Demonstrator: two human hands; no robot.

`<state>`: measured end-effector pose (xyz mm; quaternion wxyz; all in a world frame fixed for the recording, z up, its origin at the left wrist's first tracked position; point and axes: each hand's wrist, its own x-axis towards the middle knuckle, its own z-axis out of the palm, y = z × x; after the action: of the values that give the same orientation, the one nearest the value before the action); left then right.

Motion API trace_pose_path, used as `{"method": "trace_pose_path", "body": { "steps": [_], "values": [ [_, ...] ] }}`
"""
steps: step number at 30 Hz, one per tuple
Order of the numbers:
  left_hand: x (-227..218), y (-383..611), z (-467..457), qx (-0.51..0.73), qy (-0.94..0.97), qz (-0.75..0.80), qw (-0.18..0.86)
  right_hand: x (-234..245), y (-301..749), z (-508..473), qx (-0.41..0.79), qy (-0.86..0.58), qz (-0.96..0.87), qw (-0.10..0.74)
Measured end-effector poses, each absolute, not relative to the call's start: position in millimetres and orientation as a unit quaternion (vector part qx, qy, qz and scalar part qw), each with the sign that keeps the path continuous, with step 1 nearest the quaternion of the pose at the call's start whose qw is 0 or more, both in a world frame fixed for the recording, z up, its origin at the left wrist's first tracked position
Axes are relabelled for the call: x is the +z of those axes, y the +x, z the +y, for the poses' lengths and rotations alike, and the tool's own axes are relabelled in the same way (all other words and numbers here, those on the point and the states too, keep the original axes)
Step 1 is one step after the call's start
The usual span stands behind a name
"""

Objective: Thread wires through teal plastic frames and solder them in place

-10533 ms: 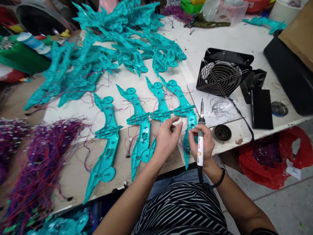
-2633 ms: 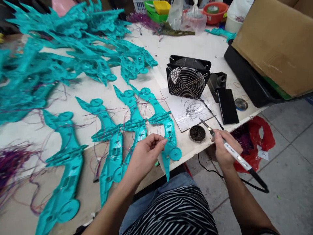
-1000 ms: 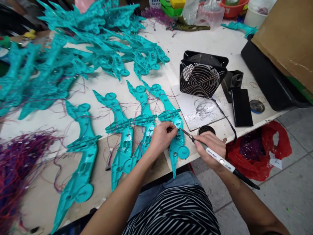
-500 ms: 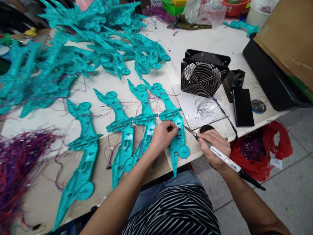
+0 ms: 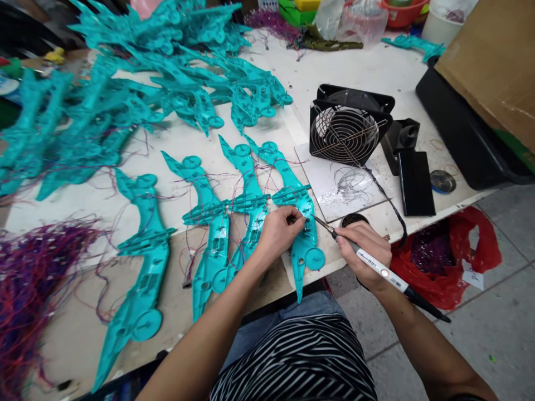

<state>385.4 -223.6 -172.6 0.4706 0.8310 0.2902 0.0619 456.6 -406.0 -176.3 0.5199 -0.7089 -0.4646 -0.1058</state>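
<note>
In my right hand [image 5: 364, 249] is a soldering iron [image 5: 378, 266] with a white and black handle, held like a pen. Its metal tip points left, at the right edge of a teal plastic shell [image 5: 304, 240] near the table's front edge; whether it touches is too small to tell. Over the middle of that shell, my left hand [image 5: 284, 228] pinches with thumb and forefinger; what lies between the fingertips is hidden. More teal shells [image 5: 215, 239] with thin red and purple wires lie in a row to the left.
A black fan [image 5: 345, 131] stands beyond my right hand, near a white board [image 5: 334, 195] with wire scraps. A black box [image 5: 416, 182] and a black bin [image 5: 460, 128] are farther right. Teal shells [image 5: 167, 33] pile up at back left; wire bundles [image 5: 37, 301] lie front left.
The soldering iron has moved slightly left with my right hand, bringing its tip to the shell's edge. My left hand has stayed in place.
</note>
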Motion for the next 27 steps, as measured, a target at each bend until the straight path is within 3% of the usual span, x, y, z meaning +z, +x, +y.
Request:
{"method": "trace_pose_path", "body": {
  "steps": [12, 16, 22, 27],
  "values": [
    [-177.9, 387.8, -221.7, 0.062, 0.834, 0.292, 0.465, -183.9, 444.3, -419.3, -0.123, -0.721, -0.399, 0.553],
    [-178.4, 381.3, -229.6, 0.08, 0.849, 0.295, 0.432, -190.8, 430.2, -415.8, -0.132, -0.753, -0.422, 0.488],
    [-173.3, 322.6, -259.5, 0.259, 0.889, 0.276, 0.256, -202.2, 421.6, -386.1, -0.135, -0.8, -0.429, 0.397],
    [-183.2, 269.7, -253.0, 0.247, 0.877, 0.397, 0.107, -209.8, 428.1, -359.5, -0.121, -0.813, -0.448, 0.353]
  ]
}}
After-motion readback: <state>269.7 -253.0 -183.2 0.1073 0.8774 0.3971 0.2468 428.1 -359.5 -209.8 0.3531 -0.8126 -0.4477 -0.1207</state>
